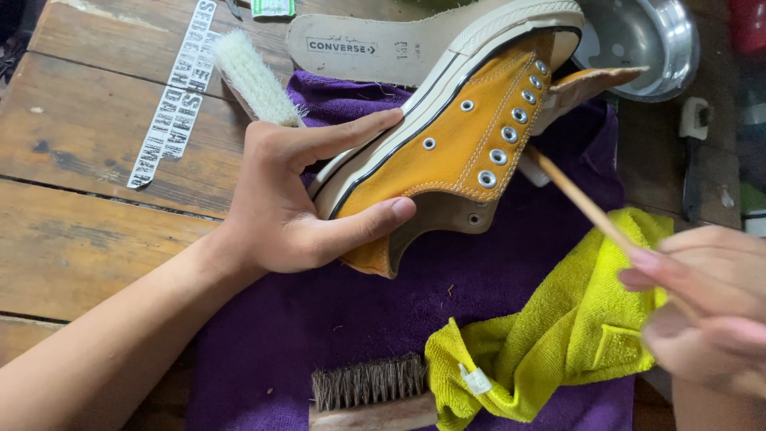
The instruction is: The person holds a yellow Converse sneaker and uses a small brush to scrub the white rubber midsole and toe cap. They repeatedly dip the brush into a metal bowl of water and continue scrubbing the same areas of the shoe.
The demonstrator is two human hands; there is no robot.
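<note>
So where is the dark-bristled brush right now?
The dark-bristled brush lies at the bottom centre of the head view, on the purple towel, just left of the yellow cloth.

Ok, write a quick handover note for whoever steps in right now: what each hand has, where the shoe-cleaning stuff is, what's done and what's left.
Left hand: grips the mustard-yellow sneaker by the heel, tilted on its side over the purple towel.
Right hand: holds a thin wooden stick, tip at the eyelet side.
Nearby: yellow cloth, dark-bristle brush, white-bristle brush, removed insole, metal bowl.
Done: laces out, insole out.
Left: cannot tell how far the cleaning has got.
</note>
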